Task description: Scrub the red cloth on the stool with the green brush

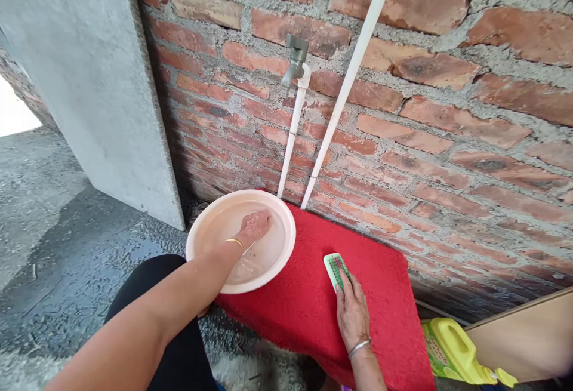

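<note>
Over a pale pink plastic basin (286,248) of cloudy water, my left hand (256,225) is closed, its fingers curled under. Whatever those fingers hold, if anything, is hidden. A gold bracelet circles that wrist. My right hand (352,313) grips a scrubbing brush (333,267) with a pale body and green and dark red bristles facing up. The brush rests on a red cloth (380,277) with a fuzzy texture, which covers a low stand. The basin sits at the cloth's left end.
A metal tap (295,62) on a white pipe (293,128) stands against the brick wall (447,128). Beside it leans a longer white pipe (349,80). A grey slab (102,92) is at left, over wet floor (120,248). A yellow jug (452,349) lies at lower right.
</note>
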A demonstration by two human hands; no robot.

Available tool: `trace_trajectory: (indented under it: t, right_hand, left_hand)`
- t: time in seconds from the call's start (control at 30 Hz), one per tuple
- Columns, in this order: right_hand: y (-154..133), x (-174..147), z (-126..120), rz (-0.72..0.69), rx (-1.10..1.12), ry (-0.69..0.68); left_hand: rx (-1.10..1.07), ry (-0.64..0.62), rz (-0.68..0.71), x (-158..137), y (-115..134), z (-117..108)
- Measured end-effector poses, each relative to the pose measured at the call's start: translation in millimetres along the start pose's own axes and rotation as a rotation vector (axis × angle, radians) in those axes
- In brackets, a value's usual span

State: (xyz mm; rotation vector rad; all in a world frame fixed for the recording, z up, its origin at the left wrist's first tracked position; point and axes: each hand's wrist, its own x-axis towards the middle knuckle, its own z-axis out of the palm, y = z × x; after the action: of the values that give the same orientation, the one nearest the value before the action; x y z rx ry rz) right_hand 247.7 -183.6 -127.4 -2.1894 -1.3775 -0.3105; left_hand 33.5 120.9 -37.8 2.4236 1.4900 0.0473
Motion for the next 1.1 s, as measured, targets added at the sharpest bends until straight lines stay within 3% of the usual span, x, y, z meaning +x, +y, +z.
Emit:
trace_trajectory:
  t: [0.3,0.63,1.1]
  right_hand:
    - [-3.4,-7.0,-5.0,-0.122,0.077,-0.064]
    - [-7.1,1.8,6.8,-0.053,0.032,-0.004]
    - [-6.0,-2.2,5.3,-0.123,0.052,0.021]
  left_hand:
    - [-0.004,-0.007,-0.006,-2.6,3.8,-3.6]
    - [0.010,-0.002,-0.008,-1.2,2.4,-0.9]
    - [0.018,-0.064,0.029,-8.7,11.9,-11.3]
